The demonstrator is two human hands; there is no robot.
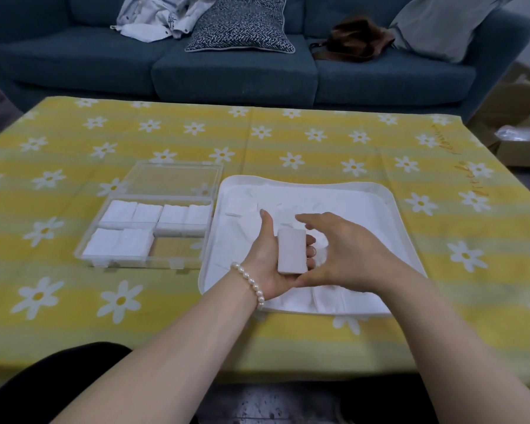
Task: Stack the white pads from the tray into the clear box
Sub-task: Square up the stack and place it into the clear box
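Left hand (273, 258) held a small stack of white pads (292, 251) in its palm above the tray (389, 206); right hand (340, 252) was half-open, thumb at the stack's near end, gripping nothing. Best to square the edges before moving left, then lower it flat into the clear box (117, 258), whose near-right compartment (176, 247) looked empty.

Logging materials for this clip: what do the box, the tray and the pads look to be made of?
The clear box looks like hard transparent plastic: the yellow cloth shows through its walls and open lid. The tray seems smooth matte white plastic with a rounded, moulded rim. The stack of pads in the left hand looks like soft matte cotton or similar fibre; the exact material cannot be told.
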